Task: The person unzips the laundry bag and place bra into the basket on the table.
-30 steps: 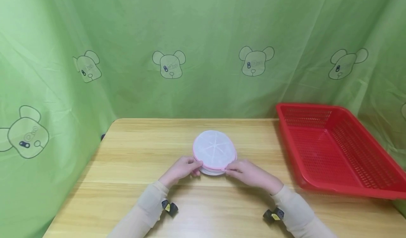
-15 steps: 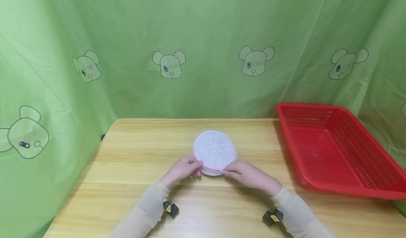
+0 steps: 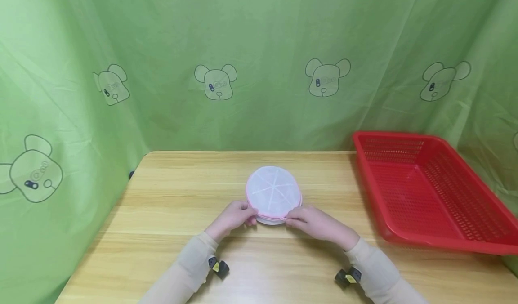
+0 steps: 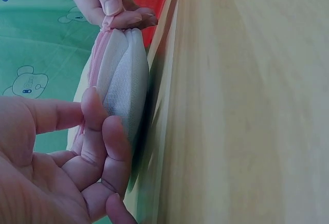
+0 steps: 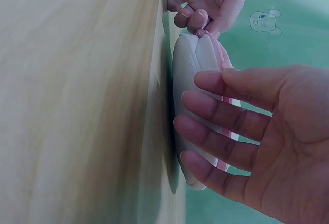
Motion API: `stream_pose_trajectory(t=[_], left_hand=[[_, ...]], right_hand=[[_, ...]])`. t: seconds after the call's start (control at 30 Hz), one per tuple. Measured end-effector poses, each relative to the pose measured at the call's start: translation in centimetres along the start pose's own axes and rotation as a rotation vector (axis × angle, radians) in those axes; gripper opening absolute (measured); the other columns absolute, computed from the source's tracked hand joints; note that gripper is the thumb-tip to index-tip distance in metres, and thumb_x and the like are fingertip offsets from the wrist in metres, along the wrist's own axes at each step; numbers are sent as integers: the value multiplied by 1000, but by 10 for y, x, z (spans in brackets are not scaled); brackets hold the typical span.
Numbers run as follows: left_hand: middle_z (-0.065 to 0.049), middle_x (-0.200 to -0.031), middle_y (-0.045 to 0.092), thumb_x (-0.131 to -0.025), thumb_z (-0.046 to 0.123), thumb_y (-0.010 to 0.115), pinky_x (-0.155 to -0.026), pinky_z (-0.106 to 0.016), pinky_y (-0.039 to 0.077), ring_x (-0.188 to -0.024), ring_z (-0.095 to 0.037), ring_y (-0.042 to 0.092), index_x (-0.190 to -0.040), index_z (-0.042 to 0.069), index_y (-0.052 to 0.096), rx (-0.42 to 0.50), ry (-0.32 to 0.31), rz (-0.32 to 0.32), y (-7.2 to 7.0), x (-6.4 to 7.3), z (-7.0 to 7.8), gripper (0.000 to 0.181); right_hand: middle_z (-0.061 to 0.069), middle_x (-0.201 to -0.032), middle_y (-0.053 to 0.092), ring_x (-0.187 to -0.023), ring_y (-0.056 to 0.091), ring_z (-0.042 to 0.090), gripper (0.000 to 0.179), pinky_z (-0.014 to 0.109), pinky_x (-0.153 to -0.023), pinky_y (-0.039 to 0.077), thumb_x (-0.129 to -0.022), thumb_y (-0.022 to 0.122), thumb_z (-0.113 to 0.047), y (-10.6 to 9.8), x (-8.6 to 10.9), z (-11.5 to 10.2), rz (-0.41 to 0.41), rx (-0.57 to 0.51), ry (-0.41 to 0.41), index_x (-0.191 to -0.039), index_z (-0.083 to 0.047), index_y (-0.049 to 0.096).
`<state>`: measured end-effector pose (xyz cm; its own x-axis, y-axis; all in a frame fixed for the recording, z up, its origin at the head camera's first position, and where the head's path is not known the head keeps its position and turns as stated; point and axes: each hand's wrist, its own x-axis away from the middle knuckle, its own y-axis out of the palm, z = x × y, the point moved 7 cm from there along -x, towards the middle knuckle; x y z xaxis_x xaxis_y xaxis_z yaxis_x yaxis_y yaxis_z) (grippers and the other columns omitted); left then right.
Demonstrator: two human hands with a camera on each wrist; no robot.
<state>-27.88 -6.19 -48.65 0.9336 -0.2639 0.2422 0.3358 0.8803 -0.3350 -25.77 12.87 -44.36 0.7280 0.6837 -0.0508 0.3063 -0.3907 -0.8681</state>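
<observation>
A round white zippered pouch (image 3: 273, 189) lies flat on the wood-grain desk (image 3: 182, 182), its top face marked with pale lines crossing at the centre and its near edge trimmed by a pink zipper (image 3: 268, 216). The left hand (image 3: 232, 216) is at the pouch's near-left edge, its grip pinching the pink rim between thumb and index finger, with the other fingers bent against the white side. The right hand (image 3: 317, 221) is at the near-right edge, its grip pinching the small pink zipper pull (image 4: 107, 22) between thumb and forefinger; in the right wrist view, its remaining fingers spread alongside the pouch's soft wall. Both forearms wear beige sleeves (image 3: 188, 266), each with a small black device (image 3: 219, 267) strapped near the wrist. Well apart from the hands, on the person's right, sits a red plastic basket (image 3: 445, 242) with perforated sides. A green curtain (image 3: 259, 25) printed with outlined bear-like heads hangs behind the desk and along both sides.
</observation>
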Motion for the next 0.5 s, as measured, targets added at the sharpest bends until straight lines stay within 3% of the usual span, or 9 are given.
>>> stream_pose_trajectory(t=[0.5], left_hand=[[-3, -71, 66, -91, 18, 60, -62, -23, 44, -66, -13, 57, -86, -1, 67, 4, 13, 8, 0, 1, 1, 21]], right_hand=[[-4, -92, 72, -88, 66, 9, 17, 34, -82, 56, -96, 58, -19, -1, 1, 0, 1, 10, -11, -98, -13, 74]])
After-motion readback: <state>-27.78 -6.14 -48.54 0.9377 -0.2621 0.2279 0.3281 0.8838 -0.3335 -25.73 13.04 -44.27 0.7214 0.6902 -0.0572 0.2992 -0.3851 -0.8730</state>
